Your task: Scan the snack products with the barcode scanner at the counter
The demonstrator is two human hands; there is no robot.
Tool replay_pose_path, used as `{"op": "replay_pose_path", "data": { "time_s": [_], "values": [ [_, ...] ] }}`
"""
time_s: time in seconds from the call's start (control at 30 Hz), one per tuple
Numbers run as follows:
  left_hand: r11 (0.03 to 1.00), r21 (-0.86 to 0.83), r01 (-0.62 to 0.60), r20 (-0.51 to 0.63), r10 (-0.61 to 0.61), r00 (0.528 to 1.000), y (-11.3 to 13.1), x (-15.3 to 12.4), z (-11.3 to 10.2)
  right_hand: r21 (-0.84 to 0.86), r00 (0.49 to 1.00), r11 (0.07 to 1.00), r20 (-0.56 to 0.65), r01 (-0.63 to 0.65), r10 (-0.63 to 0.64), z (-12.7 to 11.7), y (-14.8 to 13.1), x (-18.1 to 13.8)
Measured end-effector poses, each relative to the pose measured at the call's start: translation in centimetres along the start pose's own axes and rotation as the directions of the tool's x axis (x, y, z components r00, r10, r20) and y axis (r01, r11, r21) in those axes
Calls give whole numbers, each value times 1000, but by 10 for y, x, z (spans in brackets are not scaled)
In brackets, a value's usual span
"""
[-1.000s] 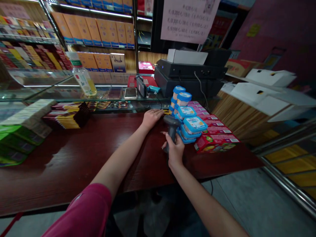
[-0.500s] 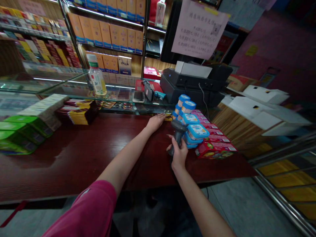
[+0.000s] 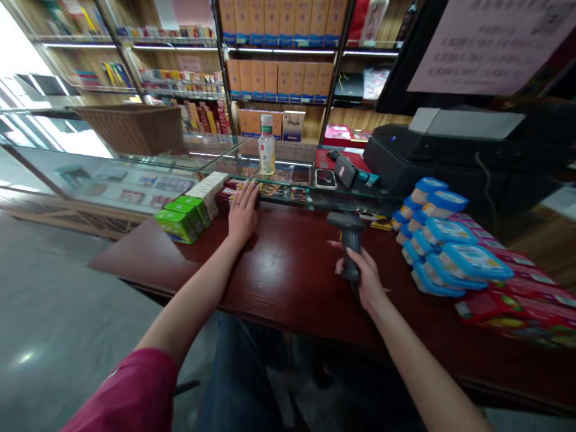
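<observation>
My right hand (image 3: 366,282) is wrapped round the scanner (image 3: 348,243), upright on the counter (image 3: 288,270); it looks light, rigid plastic, best held by the handle. My left hand (image 3: 243,213) lies flat, fingers spread, near the boxes (image 3: 182,217).

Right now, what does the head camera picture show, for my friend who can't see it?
The right hand grips a dark barcode scanner upright over a dark red counter. The left hand lies flat near green boxes; blue-lidded tubs sit to the right.
</observation>
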State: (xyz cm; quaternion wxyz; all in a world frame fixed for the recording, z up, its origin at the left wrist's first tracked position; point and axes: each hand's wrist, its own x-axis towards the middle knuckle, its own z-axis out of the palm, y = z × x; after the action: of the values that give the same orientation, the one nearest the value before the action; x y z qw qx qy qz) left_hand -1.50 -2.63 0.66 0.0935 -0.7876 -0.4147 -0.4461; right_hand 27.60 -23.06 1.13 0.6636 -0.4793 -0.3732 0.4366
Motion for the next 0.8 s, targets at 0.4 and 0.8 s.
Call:
{"op": "replay_pose_path", "data": {
  "time_s": [0.4, 0.8],
  "values": [
    [982, -56, 180, -34, -182, 983, -34, -5, -16, -51, 951, 998, 303, -48, 61, 61, 22, 17],
    [378, -655, 655, 387, -577, 720, 19, -11, 35, -179, 947, 981, 321, 78, -17, 62, 27, 10]
  ]
}}
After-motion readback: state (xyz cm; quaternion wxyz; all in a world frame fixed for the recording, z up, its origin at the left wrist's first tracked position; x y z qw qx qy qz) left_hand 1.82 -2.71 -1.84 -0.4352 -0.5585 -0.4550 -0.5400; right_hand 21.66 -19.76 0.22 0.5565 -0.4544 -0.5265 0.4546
